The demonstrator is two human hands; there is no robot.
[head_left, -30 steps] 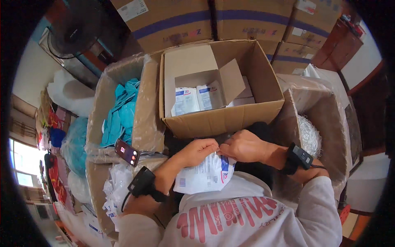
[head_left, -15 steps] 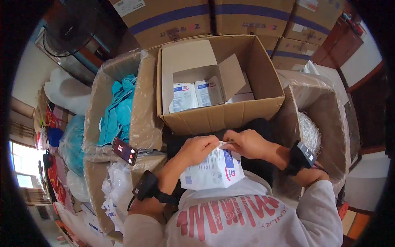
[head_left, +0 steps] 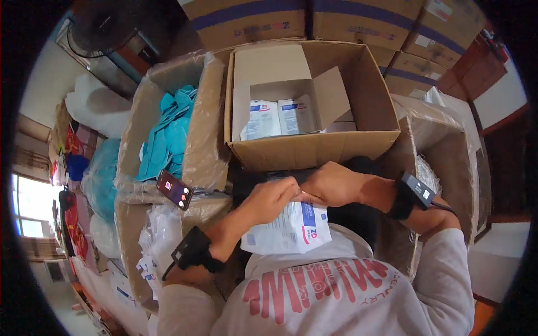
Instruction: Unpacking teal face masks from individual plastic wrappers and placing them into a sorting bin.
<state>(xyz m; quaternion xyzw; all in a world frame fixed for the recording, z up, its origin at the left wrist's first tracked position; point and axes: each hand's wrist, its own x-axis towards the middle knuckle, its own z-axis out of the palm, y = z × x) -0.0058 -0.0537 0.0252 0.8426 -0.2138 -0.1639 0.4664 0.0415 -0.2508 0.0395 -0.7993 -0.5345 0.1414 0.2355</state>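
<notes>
One pouch (head_left: 284, 231) lies below left hand (head_left: 274, 197) and right hand (head_left: 332, 183); both grip its top.

The left hand (head_left: 273, 200) and right hand (head_left: 332, 185) are gripping the upper edge of a white bag (head_left: 283, 232). Beyond, similar bags (head_left: 262, 119) are sitting in a carton (head_left: 272, 64) inside a larger box (head_left: 316, 155); folded teal pieces (head_left: 168, 137) are lying in a plastic-lined box (head_left: 206, 143) at left.

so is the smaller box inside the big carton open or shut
Open: its far flap and right flap are turned outward, and white packets show inside.
</notes>
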